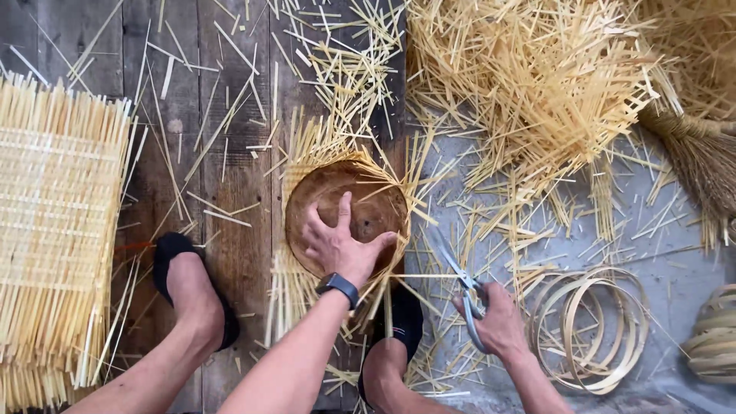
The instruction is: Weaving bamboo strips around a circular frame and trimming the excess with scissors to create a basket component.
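Under the spread fingers point(343, 208) of the left hand point(337, 244), pressed flat and gripping nothing, lies one round brown wooden mould point(368, 207) wrapped in pale woven bamboo strips point(307, 146): likely stiff at the core, its loose ends light and springy, best steadied from above. Right of those fingers, the right hand point(498, 322) is closed around one pair of grey metal scissors point(466, 287). Beyond lie coiled bamboo hoops point(590, 322), one woven bamboo mat point(54, 222) and scattered offcuts on the floor point(675, 261).

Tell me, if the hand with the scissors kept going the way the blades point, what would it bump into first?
Probably the woven bamboo mat under the round wooden mould: the right hand aims the scissors up-left at its loose strips. Depth is unclear.
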